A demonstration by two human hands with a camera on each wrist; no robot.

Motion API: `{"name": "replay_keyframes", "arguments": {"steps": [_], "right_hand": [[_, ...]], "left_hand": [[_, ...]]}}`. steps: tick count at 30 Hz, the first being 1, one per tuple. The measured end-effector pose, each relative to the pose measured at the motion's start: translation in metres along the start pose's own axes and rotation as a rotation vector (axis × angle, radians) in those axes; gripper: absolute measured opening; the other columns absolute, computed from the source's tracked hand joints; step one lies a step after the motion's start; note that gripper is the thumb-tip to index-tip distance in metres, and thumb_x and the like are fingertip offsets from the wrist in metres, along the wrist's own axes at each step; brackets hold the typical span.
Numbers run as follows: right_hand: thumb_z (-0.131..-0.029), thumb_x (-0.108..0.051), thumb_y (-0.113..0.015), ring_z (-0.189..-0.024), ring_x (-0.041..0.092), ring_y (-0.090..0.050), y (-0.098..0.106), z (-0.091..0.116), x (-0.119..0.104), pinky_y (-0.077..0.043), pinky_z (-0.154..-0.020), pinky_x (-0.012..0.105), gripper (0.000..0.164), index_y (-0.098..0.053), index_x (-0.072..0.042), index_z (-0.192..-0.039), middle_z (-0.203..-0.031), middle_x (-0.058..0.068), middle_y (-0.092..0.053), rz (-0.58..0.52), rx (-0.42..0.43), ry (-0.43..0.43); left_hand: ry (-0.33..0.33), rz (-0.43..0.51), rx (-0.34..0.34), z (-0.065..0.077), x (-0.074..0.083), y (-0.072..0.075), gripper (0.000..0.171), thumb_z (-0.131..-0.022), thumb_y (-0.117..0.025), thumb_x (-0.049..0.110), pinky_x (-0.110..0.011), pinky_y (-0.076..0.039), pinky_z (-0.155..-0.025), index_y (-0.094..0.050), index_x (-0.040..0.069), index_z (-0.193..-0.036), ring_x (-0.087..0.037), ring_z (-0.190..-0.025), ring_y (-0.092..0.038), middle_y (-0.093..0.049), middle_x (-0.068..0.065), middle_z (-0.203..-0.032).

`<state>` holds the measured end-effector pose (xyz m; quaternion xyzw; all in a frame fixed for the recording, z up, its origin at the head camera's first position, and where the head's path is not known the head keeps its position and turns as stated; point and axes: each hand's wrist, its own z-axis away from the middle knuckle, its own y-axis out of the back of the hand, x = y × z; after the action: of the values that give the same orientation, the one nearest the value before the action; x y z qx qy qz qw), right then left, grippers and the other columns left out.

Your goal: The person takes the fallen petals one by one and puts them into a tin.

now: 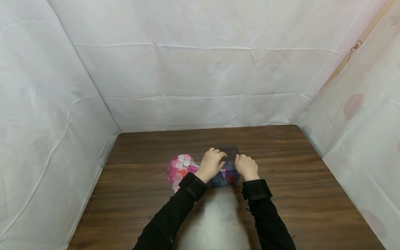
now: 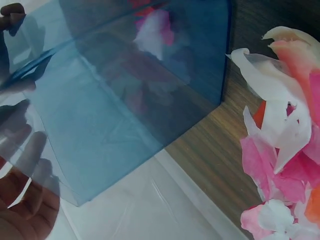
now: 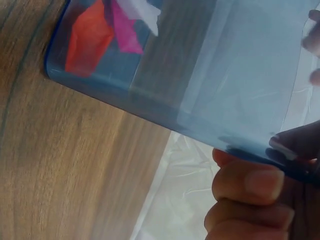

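Observation:
A see-through blue plastic box (image 1: 231,152) stands on the table between both hands. Through its wall, a few petals (image 3: 92,40) in orange, pink and white show at its bottom. My left hand (image 1: 210,163) grips the box's left side with bent fingers, some seen through the plastic in the left wrist view. On the opposite side, my right hand (image 1: 248,167) pinches the wall, fingers curled outside and the thumb seen through the plastic. Whether a lid covers the box is hard to tell. A heap of artificial petals (image 1: 181,169), pink, white and orange, lies left of the box.
The dark wood-grain table (image 1: 140,208) reaches back to a white cloth wall (image 1: 200,80). More white cloth hangs at the left and right sides. A pale patch of light lies on the tabletop between the forearms.

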<state>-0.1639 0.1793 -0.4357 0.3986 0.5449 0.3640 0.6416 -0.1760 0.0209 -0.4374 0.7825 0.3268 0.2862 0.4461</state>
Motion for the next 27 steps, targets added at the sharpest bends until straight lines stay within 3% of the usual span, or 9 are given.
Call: {"name": "replay_keyframes", "arguments": {"steps": [3,6,11,15,20,23,27], "right_hand": [[-0.102,-0.026,-0.029,-0.075,0.037,-0.062,-0.001,0.0,0.0,-0.045,-0.061,0.043,0.046,-0.063,0.004,-0.092,-0.09,0.026,-0.065,0.0,-0.006,-0.001],[-0.102,-0.026,-0.028,-0.066,0.032,-0.058,-0.002,0.0,0.001,-0.038,-0.057,0.037,0.046,-0.061,0.001,-0.087,-0.079,0.021,-0.062,-0.006,-0.011,-0.012],[-0.103,-0.026,-0.028,-0.059,0.027,-0.051,-0.003,0.001,0.004,-0.03,-0.056,0.035,0.044,-0.057,-0.002,-0.081,-0.069,0.016,-0.055,-0.026,-0.003,-0.011],[-0.103,-0.027,-0.026,-0.059,0.026,-0.049,-0.004,0.002,0.01,-0.03,-0.056,0.035,0.045,-0.054,-0.003,-0.077,-0.068,0.015,-0.053,-0.027,-0.013,-0.012],[-0.103,-0.027,-0.026,-0.058,0.026,-0.05,-0.002,0.001,0.018,-0.032,-0.054,0.034,0.047,-0.055,-0.001,-0.076,-0.071,0.018,-0.056,-0.03,0.006,-0.014],[-0.102,-0.026,-0.026,-0.058,0.026,-0.05,0.0,0.002,0.021,-0.031,-0.053,0.033,0.046,-0.055,-0.001,-0.076,-0.07,0.018,-0.055,-0.04,0.009,-0.008],[-0.103,-0.026,-0.026,-0.054,0.024,-0.046,0.001,0.003,0.023,-0.029,-0.051,0.031,0.046,-0.051,-0.003,-0.072,-0.062,0.012,-0.047,-0.055,0.008,-0.003]], "left_hand": [[0.006,0.053,0.041,0.003,-0.006,0.006,0.017,-0.082,-0.072,0.018,-0.029,-0.048,-0.076,-0.071,0.014,-0.099,-0.018,-0.089,-0.059,-0.07,0.0,-0.092],[0.065,0.114,0.064,0.009,-0.021,0.015,0.02,-0.085,-0.069,0.02,-0.032,-0.049,-0.077,-0.07,0.014,-0.103,-0.02,-0.089,-0.059,-0.068,-0.003,-0.095],[0.281,0.162,0.087,0.03,-0.068,0.027,0.031,-0.085,-0.068,0.02,-0.04,-0.05,-0.082,-0.065,0.013,-0.115,-0.027,-0.096,-0.061,-0.065,-0.009,-0.106],[0.422,0.158,0.077,0.059,-0.102,0.03,0.027,-0.084,-0.07,0.015,-0.043,-0.051,-0.078,-0.067,0.01,-0.11,-0.028,-0.091,-0.062,-0.066,-0.01,-0.098],[0.542,0.18,0.011,0.091,-0.121,0.024,0.016,-0.085,-0.068,0.013,-0.044,-0.051,-0.079,-0.07,0.006,-0.1,-0.029,-0.09,-0.063,-0.068,-0.012,-0.095],[0.566,0.197,-0.018,0.106,-0.127,0.014,0.016,-0.085,-0.068,0.012,-0.043,-0.051,-0.079,-0.069,0.004,-0.099,-0.028,-0.089,-0.064,-0.068,-0.012,-0.094],[0.563,0.221,-0.077,0.117,-0.129,-0.003,0.028,-0.087,-0.066,0.017,-0.045,-0.05,-0.083,-0.065,0.001,-0.11,-0.03,-0.092,-0.062,-0.063,-0.016,-0.1]]}}
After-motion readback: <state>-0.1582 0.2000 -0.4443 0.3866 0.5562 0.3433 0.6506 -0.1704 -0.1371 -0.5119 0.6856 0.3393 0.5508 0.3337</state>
